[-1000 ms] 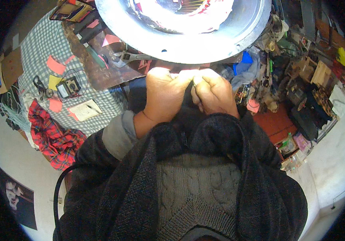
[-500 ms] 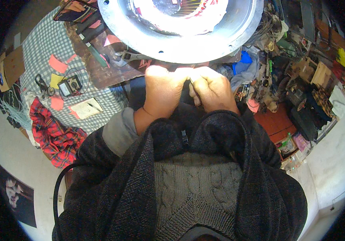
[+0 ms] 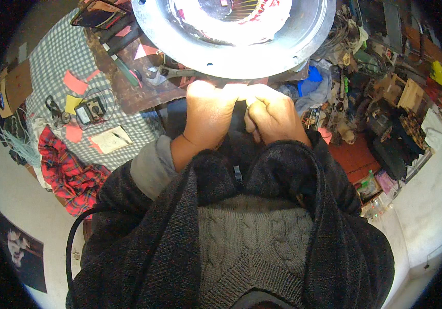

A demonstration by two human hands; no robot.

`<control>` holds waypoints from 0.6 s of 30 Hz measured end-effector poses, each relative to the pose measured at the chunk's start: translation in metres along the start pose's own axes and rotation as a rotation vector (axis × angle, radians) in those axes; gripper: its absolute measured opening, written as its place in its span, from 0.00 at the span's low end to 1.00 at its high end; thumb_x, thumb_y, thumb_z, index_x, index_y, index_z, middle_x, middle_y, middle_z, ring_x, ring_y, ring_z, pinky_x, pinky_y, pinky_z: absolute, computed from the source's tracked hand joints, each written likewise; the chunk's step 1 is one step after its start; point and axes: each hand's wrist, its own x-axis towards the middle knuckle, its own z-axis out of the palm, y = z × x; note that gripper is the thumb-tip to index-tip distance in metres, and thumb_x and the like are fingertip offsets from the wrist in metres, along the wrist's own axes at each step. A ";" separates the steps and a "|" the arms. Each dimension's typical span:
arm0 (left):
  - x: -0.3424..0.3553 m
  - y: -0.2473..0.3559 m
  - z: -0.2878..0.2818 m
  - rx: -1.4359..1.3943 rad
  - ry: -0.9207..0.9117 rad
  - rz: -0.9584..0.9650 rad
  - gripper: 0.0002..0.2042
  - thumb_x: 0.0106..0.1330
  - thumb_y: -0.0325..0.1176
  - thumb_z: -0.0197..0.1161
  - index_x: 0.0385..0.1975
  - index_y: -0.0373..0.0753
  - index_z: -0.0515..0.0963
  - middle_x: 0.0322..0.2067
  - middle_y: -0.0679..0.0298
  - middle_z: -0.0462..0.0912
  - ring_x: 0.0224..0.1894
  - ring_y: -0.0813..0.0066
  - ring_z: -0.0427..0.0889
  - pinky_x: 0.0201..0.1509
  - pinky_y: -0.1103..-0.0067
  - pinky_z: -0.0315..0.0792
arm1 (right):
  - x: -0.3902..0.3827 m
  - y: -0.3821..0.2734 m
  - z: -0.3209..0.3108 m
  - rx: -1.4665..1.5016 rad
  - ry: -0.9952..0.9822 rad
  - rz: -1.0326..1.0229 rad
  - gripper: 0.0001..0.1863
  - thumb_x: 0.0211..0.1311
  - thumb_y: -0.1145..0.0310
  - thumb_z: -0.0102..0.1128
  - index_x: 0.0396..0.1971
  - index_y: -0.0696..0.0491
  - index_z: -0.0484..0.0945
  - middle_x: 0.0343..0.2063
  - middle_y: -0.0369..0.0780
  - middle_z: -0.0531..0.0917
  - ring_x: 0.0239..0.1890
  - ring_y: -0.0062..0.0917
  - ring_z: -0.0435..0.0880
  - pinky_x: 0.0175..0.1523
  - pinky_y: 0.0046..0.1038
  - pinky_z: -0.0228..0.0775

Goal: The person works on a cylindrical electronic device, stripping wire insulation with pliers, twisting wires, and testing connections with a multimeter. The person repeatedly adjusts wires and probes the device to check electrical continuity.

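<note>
Close together in front of my chest are my left hand and my right hand. Both have their fingers curled in, and the fingertips meet between them. Whatever they pinch is hidden or washed out by bright light. Just beyond my hands stands a large round metal housing with a flanged rim and bolt holes. Inside it lies a ring of wire windings with white lining and reddish strands, strongly lit. An adjustable wrench rests on the brown board, left of the housing's near edge.
On the left, a checked cloth carries a multimeter, a notepad and coloured paper slips. A red plaid cloth hangs at its near side. Blue fabric, cables and crowded tools and parts fill the right.
The view has shifted slightly, and the housing's rim sits a little higher, showing more of the wrench. My hands stay together, with the right fingers curled slightly differently.
</note>
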 end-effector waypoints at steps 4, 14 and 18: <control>-0.001 -0.004 -0.003 0.263 0.012 0.196 0.10 0.56 0.32 0.70 0.38 0.48 0.90 0.21 0.61 0.81 0.24 0.67 0.81 0.30 0.71 0.72 | 0.005 0.012 0.004 -0.039 0.017 -0.176 0.09 0.67 0.73 0.53 0.40 0.58 0.81 0.35 0.48 0.83 0.32 0.41 0.84 0.38 0.37 0.76; 0.001 0.006 0.010 -0.316 0.165 -0.131 0.10 0.62 0.24 0.69 0.43 0.36 0.88 0.34 0.58 0.89 0.34 0.66 0.88 0.43 0.77 0.80 | 0.018 0.042 0.024 -0.135 0.276 -0.360 0.07 0.65 0.69 0.58 0.35 0.56 0.82 0.35 0.48 0.85 0.37 0.45 0.86 0.42 0.41 0.76; 0.002 0.007 -0.001 0.130 0.024 0.071 0.10 0.60 0.20 0.69 0.42 0.32 0.87 0.38 0.60 0.90 0.38 0.72 0.87 0.46 0.77 0.79 | 0.022 0.046 0.027 -0.061 0.253 -0.382 0.09 0.66 0.67 0.59 0.31 0.56 0.82 0.33 0.47 0.85 0.36 0.45 0.86 0.41 0.41 0.76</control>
